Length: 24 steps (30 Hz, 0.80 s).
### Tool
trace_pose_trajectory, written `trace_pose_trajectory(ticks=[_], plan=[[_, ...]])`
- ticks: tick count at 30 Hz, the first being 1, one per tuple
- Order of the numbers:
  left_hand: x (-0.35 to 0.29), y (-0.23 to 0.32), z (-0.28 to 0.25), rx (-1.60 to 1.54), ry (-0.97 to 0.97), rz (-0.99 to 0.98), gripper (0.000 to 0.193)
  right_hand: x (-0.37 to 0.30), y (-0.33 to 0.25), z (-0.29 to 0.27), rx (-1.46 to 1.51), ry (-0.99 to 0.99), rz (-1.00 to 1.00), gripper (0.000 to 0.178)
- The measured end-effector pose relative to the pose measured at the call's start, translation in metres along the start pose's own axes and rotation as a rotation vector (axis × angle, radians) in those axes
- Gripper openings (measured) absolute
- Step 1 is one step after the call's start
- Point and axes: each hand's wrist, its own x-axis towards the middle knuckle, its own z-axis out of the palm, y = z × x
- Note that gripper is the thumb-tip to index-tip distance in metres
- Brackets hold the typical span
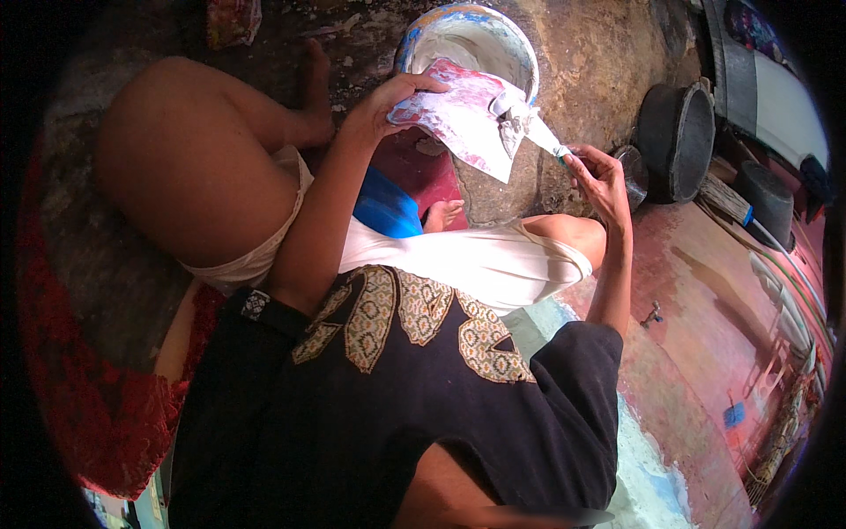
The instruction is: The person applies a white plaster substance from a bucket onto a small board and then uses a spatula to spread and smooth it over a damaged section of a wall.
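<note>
L hand (384, 104) holds sheet (445, 119) — hiding pt. of bucket (520, 44) — R hand (603, 176), caked tool (543, 137).

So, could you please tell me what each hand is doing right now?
Left hand: holding a smeared flat sheet by its edge.
Right hand: holding a pale smeared scraper.

- Stained brown floor (608, 53), blotched and worn, along the top
- Faded pink floor (696, 370) to the right
- Pale greenish strip (648, 467) at lower right
- Dark red surface (88, 414) at far left, material unclear
- Bright light across the middle, dimness at the left
</note>
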Motion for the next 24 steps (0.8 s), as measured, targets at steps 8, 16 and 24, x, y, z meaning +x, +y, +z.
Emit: trace_pose_trajectory(ticks=[8,16,24], plan=[[0.004,-0.004,0.000,-0.018,0.132,0.031,0.035,-0.019,-0.005,0.005,0.042,-0.010,0.015,0.021],[0.004,0.005,0.003,0.132,0.119,0.022,0.038,-0.033,-0.014,-0.008,0.102,-0.120,-0.063,0.027],[-0.002,0.018,0.020,-0.060,0.089,0.352,0.032,-0.016,-0.030,0.008,0.032,0.085,-0.266,0.025]])
